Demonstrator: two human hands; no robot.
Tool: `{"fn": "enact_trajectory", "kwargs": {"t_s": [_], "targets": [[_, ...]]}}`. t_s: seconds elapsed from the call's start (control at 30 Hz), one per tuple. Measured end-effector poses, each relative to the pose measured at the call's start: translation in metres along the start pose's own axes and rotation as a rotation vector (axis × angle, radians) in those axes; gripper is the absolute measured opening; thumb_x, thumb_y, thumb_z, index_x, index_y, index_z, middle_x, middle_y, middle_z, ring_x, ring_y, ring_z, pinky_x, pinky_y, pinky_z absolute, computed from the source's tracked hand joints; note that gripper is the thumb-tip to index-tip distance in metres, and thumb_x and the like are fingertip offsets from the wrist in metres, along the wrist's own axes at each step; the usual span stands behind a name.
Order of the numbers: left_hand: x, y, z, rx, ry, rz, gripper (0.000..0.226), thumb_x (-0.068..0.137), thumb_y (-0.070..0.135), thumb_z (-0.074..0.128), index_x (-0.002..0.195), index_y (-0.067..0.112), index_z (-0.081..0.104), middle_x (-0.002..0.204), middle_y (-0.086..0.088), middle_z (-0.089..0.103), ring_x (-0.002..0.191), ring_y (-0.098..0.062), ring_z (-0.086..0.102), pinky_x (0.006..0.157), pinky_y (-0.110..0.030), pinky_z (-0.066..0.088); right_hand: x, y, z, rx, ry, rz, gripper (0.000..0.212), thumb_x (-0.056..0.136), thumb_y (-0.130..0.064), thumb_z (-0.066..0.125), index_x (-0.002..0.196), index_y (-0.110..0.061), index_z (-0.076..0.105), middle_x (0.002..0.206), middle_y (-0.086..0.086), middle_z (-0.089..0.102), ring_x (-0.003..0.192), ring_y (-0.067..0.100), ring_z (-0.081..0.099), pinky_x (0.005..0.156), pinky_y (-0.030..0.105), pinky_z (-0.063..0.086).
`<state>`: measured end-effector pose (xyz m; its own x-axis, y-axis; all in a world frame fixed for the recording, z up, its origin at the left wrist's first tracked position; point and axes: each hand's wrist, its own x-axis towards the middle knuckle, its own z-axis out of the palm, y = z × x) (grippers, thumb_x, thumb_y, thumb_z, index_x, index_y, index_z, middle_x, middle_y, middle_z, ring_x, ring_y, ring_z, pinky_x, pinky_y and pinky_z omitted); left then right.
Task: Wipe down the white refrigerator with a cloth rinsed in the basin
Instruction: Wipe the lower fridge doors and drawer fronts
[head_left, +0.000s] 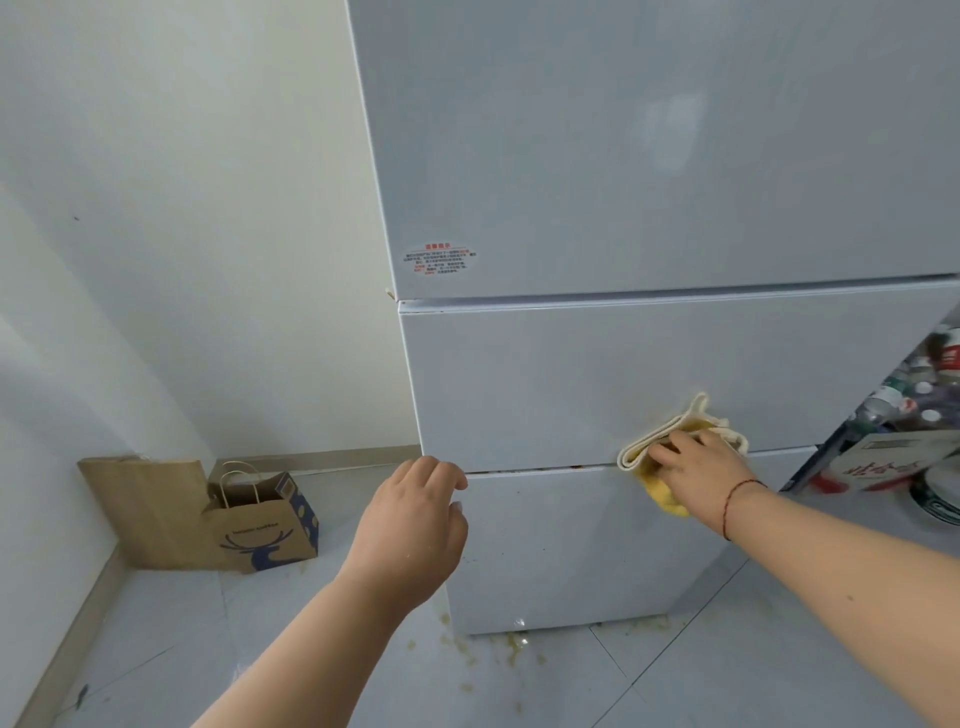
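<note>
A person stood before the white refrigerator (649, 182), which filled the frame from 12 to 3 o'clock, and worked a folded yellow-and-cream cloth (670, 441) against its front. The right hand (701, 470), at about 3 o'clock from the frame's centre, lay flat over the cloth with fingers spread and nearly straight, pressing it to the door right at the seam between the middle and bottom compartments; a thin red string bracelet (735, 501) circled that wrist. The left hand (415, 525), near the centre at 6 o'clock, held nothing, its fingers loosely curled just beside the refrigerator's left edge at the same seam; whether the fingertips touched the door could not be told. A small warning sticker (440, 260) with red and black print sat low on the upper door. A brown paper bag (262, 519) printed with a blue deer stood in the corner at 8 o'clock, in front of a flat piece of cardboard (150, 512) leaning on the wall. Yellowish specks (498, 649) dotted the tiled floor (311, 649) beneath the refrigerator. Bottles and cartons (904, 415) crowded the right edge at 3 o'clock.
</note>
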<state>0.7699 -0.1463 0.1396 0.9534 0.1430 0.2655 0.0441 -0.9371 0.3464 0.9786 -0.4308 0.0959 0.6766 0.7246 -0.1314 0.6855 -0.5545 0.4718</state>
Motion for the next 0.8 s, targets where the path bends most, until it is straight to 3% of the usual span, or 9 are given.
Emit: {"fn": "enact_trajectory", "kwargs": {"t_s": [0.07,0.1,0.2,0.3,0.4,0.47,0.57,0.63,0.8], "targets": [[-0.002,0.003,-0.001,-0.054,-0.014,-0.042,0.025,0.094,0.019,0.049,0.118,0.020,0.056,0.111,0.007,0.056,0.107,-0.014,0.052,0.084,-0.023,0.040,-0.012,0.005,0.004,0.237,-0.188,0.294,0.038,0.078,-0.020,0.069,0.116,-0.018,0.063,0.130,0.000,0.047,0.121,0.026,0.046,0.093,0.037,0.042],[-0.004,0.004,-0.002,-0.075,-0.021,-0.065,0.026,0.095,0.020,0.047,0.120,0.021,0.055,0.113,0.008,0.055,0.109,-0.011,0.051,0.084,-0.021,0.039,-0.017,0.005,0.004,0.475,-0.287,0.430,0.038,0.085,-0.022,0.063,0.122,-0.017,0.059,0.134,0.003,0.048,0.123,0.026,0.045,0.097,0.034,0.041],[-0.007,0.006,-0.004,-0.174,-0.064,-0.177,0.025,0.095,0.021,0.048,0.119,0.022,0.055,0.110,0.010,0.056,0.104,-0.007,0.052,0.080,-0.018,0.037,-0.027,-0.012,-0.018,1.177,-0.291,0.633,0.029,0.092,-0.022,0.063,0.118,-0.009,0.066,0.103,0.005,0.066,0.094,0.019,0.061,0.085,0.029,0.048],[-0.009,0.008,-0.005,-0.347,-0.143,-0.389,0.021,0.095,0.023,0.049,0.115,0.024,0.056,0.102,0.011,0.057,0.092,-0.007,0.055,0.072,-0.021,0.043,-0.037,-0.051,-0.051,1.985,-0.299,0.677,0.031,0.089,-0.012,0.064,0.117,0.001,0.061,0.082,0.008,0.073,0.070,0.019,0.070,0.063,0.028,0.058],[-0.009,0.009,-0.005,-0.588,-0.191,-0.599,0.014,0.095,0.032,0.052,0.102,0.022,0.059,0.097,0.006,0.064,0.088,-0.015,0.061,0.079,-0.031,0.052,-0.040,-0.087,-0.090,2.498,-0.346,0.528,0.053,0.066,-0.026,0.084,0.108,0.001,0.068,0.103,0.022,0.071,0.086,0.030,0.072,0.066,0.037,0.060],[-0.011,0.010,-0.006,-0.798,-0.212,-0.706,0.023,0.093,0.039,0.054,0.092,0.017,0.059,0.097,-0.002,0.065,0.090,-0.022,0.062,0.085,-0.037,0.051,-0.035,-0.103,-0.109,2.659,-0.390,0.494,0.044,0.078,-0.031,0.073,0.108,0.001,0.070,0.112,0.025,0.067,0.095,0.034,0.069,0.073,0.042,0.060],[-0.014,0.014,-0.011,-1.111,-0.244,-0.883,0.023,0.100,0.034,0.051,0.103,0.015,0.063,0.108,-0.010,0.067,0.100,-0.028,0.066,0.085,-0.040,0.056,-0.024,-0.119,-0.129,2.774,-0.478,0.457,0.046,0.095,-0.034,0.045,0.089,-0.002,0.078,0.098,0.022,0.072,0.083,0.032,0.072,0.066,0.041,0.060],[-0.018,0.010,-0.012,-1.197,-0.227,-0.951,0.026,0.099,0.035,0.053,0.110,0.014,0.063,0.111,-0.009,0.066,0.099,-0.029,0.066,0.083,-0.040,0.057,-0.013,-0.129,-0.138,2.815,-0.516,0.382,0.051,0.093,-0.038,0.043,0.078,-0.005,0.079,0.091,0.018,0.073,0.079,0.030,0.073,0.062,0.040,0.060],[-0.029,-0.008,-0.019,-1.214,-0.030,-1.039,0.038,0.094,0.035,0.062,0.123,0.011,0.056,0.119,-0.007,0.061,0.103,-0.024,0.063,0.090,-0.044,0.055,0.014,-0.151,-0.153,2.826,-0.696,0.255,0.049,0.092,-0.040,0.048,0.095,0.000,0.076,0.109,0.022,0.069,0.093,0.034,0.070,0.076,0.047,0.058]]}}
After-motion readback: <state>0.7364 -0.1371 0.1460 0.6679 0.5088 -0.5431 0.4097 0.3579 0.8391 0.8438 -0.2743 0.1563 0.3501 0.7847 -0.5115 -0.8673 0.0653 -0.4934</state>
